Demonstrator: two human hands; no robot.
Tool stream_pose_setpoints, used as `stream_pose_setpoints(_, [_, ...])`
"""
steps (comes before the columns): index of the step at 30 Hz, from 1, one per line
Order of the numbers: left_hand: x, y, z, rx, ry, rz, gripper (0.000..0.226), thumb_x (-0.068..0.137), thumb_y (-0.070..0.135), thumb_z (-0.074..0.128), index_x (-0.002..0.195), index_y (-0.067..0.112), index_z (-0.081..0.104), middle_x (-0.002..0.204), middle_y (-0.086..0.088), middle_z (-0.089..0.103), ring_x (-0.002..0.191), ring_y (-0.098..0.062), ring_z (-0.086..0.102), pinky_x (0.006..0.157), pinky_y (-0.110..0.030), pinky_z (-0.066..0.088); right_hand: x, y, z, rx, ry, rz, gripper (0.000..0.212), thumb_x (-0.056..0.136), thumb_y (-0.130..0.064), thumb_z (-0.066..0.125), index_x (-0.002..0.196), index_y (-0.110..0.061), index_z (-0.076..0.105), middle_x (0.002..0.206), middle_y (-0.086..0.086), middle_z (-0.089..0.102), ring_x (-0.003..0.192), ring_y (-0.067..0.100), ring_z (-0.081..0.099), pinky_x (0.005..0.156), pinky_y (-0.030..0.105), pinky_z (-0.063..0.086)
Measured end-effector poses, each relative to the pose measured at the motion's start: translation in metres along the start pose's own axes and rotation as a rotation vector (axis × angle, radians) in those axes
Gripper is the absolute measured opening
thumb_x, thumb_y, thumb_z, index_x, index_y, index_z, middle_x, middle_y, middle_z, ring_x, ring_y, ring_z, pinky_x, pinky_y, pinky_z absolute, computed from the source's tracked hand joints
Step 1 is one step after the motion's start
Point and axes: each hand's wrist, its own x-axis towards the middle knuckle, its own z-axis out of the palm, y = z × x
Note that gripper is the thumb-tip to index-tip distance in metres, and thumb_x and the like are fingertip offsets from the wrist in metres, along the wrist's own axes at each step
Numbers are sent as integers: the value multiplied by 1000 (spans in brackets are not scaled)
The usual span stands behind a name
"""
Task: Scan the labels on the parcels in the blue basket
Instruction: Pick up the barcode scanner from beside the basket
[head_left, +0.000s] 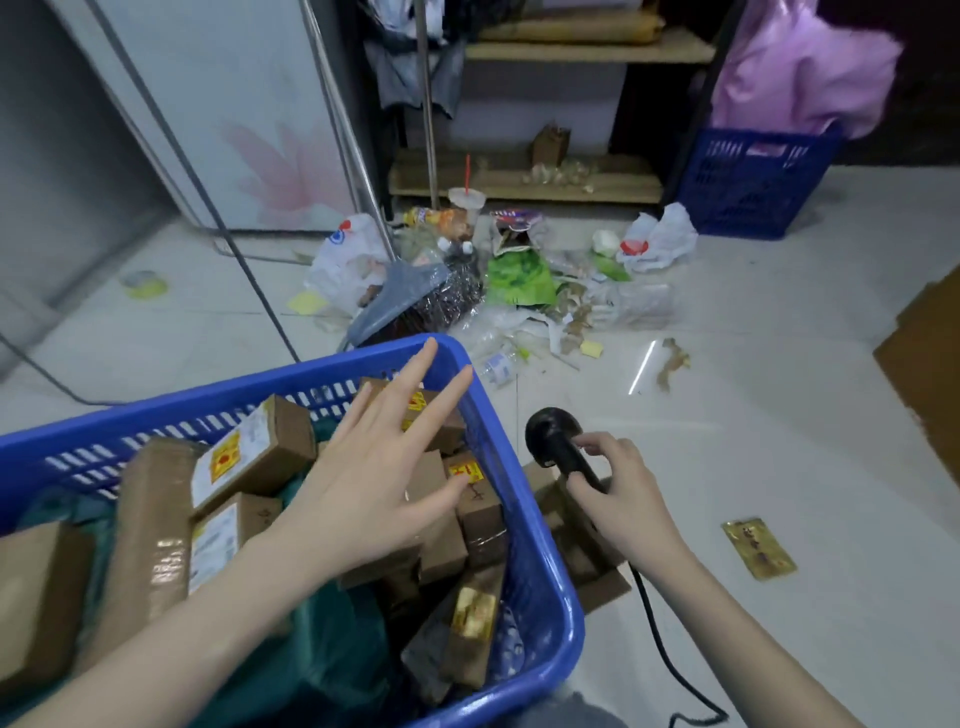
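Note:
A blue basket (540, 587) at the lower left holds several brown cardboard parcels (254, 457) with white labels and yellow stickers, some lying on teal plastic. My left hand (384, 467) hovers over the parcels at the basket's far right corner, fingers spread, holding nothing. To the right of the basket, my right hand (623, 493) grips the handle of a black corded barcode scanner (556, 441), its head pointing up and away. The scanner's cable (660, 639) trails down to the floor. Flattened cardboard (597, 582) lies under that hand.
A heap of litter (498, 280) with bags, bottles and a cup lies on the tiled floor ahead. A second blue crate (748, 182) with a pink bag stands far right beside wooden shelves (524, 182). A gold packet (758, 548) lies on the floor; cardboard (930, 364) sits at the right edge.

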Motion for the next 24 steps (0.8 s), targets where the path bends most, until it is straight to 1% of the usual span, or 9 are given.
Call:
stream_pose_setpoints(2, [-9, 1, -17, 0, 25, -24, 79, 84, 62, 35, 145, 46, -12, 155, 14, -18, 119, -11, 45, 114, -35, 2, -7, -26, -10, 73, 47, -41, 34, 85, -15, 59, 117, -24, 56, 114, -1, 49, 84, 12, 58, 70, 12, 40])
stream_pose_setpoints(5, [-29, -1, -45, -5, 69, -54, 78, 83, 63, 33, 143, 47, -14, 157, 13, -16, 124, -11, 41, 116, -36, 4, -21, -70, -22, 187, 105, -112, 31, 84, -14, 61, 109, -30, 55, 115, -1, 50, 83, 20, 60, 69, 23, 44])
stream_pose_setpoints(8, [-51, -3, -71, -5, 137, -72, 81, 82, 62, 38, 143, 47, -14, 158, 10, -9, 107, -5, 40, 115, -43, 20, -37, -111, -28, 356, 76, -146, 31, 83, -12, 62, 106, -32, 58, 119, -2, 54, 80, 31, 65, 60, 32, 48])
stream_pose_setpoints(10, [-65, -5, -87, 10, 197, -92, 84, 82, 59, 43, 146, 44, -9, 159, 8, -4, 97, 1, 32, 111, -47, 29, -50, -139, -28, 476, 28, -155, 32, 84, -8, 63, 103, -34, 59, 119, -1, 57, 86, 38, 67, 61, 41, 53])
stream_pose_setpoints(12, [-79, -7, -101, 31, 247, -99, 84, 82, 58, 46, 147, 41, -4, 158, 9, -3, 109, -4, 30, 107, -48, 33, -61, -162, -25, 578, -24, -152, 33, 83, -4, 63, 102, -31, 59, 117, 2, 59, 91, 39, 66, 71, 48, 55])
stream_pose_setpoints(14, [-92, -11, -113, 34, 247, -120, 84, 83, 59, 44, 145, 45, -11, 155, 14, -12, 131, -14, 22, 111, -45, 27, -70, -180, -18, 678, -71, -130, 35, 82, 0, 62, 104, -28, 60, 116, 6, 61, 96, 34, 66, 76, 46, 56])
stream_pose_setpoints(16, [-102, -15, -122, 23, 248, -155, 83, 83, 62, 40, 141, 49, -18, 157, 13, -17, 141, -17, 19, 116, -42, 19, -79, -193, -8, 778, -124, -105, 37, 83, 4, 60, 104, -27, 60, 113, 9, 64, 98, 35, 66, 76, 43, 54])
stream_pose_setpoints(20, [-121, -20, -133, -103, 290, -216, 80, 80, 66, 38, 132, 60, -23, 157, 15, -16, 145, -13, 11, 118, -42, 17, -96, -212, 14, 887, -267, -92, 43, 84, 6, 54, 113, -25, 58, 99, 14, 72, 90, 33, 67, 73, 41, 51])
stream_pose_setpoints(24, [-133, -30, -135, -375, 297, -331, 85, 76, 70, 43, 138, 56, -14, 157, 22, -10, 145, -6, 9, 117, -43, 21, -105, -221, 35, 980, -377, -81, 54, 67, -2, 53, 119, -16, 57, 86, 14, 75, 76, 23, 72, 64, 26, 57])
